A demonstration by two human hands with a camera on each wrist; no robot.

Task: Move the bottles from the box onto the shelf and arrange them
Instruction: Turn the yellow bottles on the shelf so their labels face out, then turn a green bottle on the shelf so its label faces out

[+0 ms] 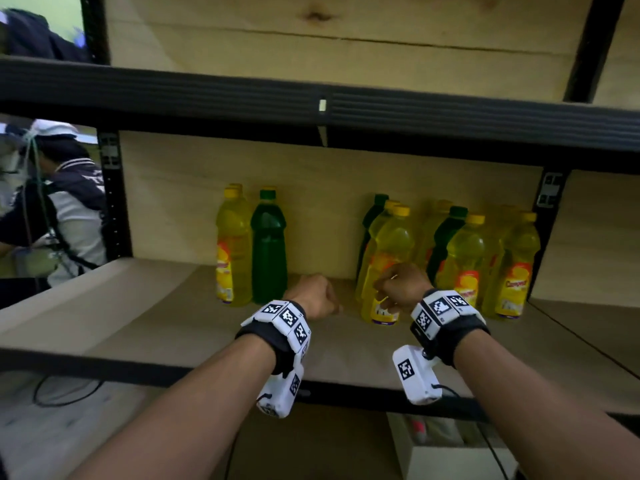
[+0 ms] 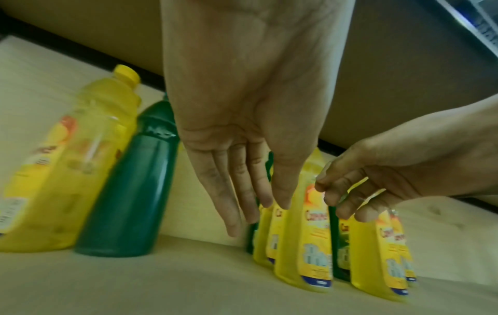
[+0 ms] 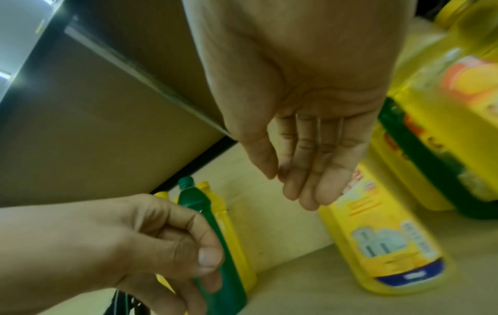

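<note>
bare gap between green bottle [image 1: 268,247] and yellow bottle [image 1: 388,268]

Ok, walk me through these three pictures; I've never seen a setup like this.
No machine here: a person wears cameras on the head and both wrists. The head view looks down at the left hand and right hand over a wooden shelf. The other two pictures look along each palm. On the shelf stand yellow bottles and green bottles, a small group left, a bigger cluster right. Neither hand holds anything; the fingers hang loosely beside the bottles.

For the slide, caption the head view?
Both empty hands, left hand and right hand, hover over the shelf between two groups of yellow and green bottles.
</note>
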